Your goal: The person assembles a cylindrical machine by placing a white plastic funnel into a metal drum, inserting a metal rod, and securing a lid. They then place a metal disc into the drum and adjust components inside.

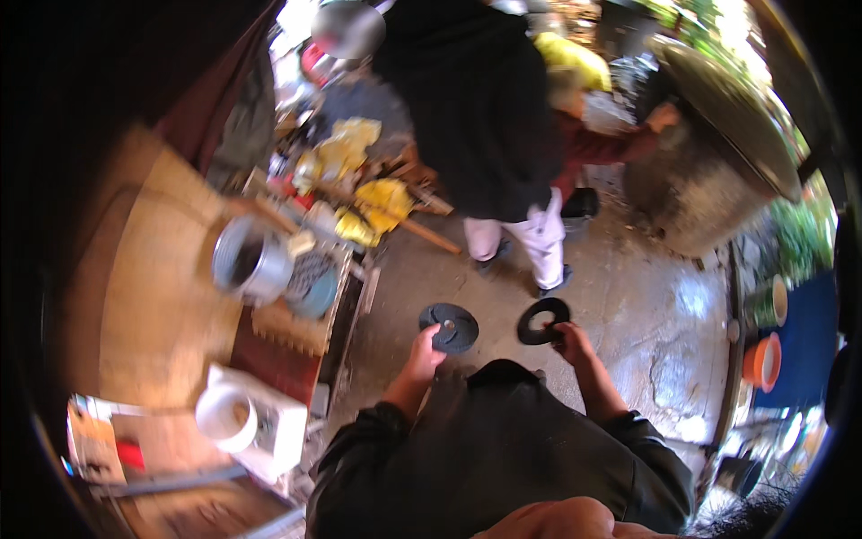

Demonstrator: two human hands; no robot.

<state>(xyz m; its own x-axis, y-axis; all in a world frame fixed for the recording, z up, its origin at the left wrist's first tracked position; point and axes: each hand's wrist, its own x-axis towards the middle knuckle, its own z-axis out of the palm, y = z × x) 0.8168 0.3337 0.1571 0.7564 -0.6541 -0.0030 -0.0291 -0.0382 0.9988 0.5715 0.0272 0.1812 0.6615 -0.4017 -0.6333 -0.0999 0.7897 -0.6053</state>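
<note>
Concrete floor (413,287) takes up the middle, with wet-looking shiny patches toward the right. Co-worker (467,108) stands ahead: black top, white trousers, dark red sleeve stretched right to the drum (691,207). Co-worker's hand (663,117) is at the drum's upper left; blurred, can't tell if touching. Drum is big, brownish-grey, tilted, with a broad round rim.

Wearer's dark jacket (503,440) fills bottom centre, both sleeves pushed back from the wrists. Tan wood panel (162,278) runs along the left side, curved by the lens. Blue sheet (808,350) at far right.

Clutter upper left, ahead of the wood panel: yellow bags (383,205), wood scraps, mixed bits, blurry. Grey can (260,265) on the left, open top, just beside a bluish bowl (316,295). White tub (224,418) lower left, opening visible, something small and brown inside. Orange pot (761,362) at right, in front of the blue sheet; green pot (765,305) just beyond it.

Main items: dark disc (462,334) and dark ring (530,336), both held above the floor in front of the jacket, well apart. Disc has a small centre hole; ring has a wide one.

Left hand (425,357) pinches the disc at its near edge, thumb on top, fingers underneath hidden. Right hand (573,343) pinches the ring at its near right edge; exact finger placement too small to tell.
</note>
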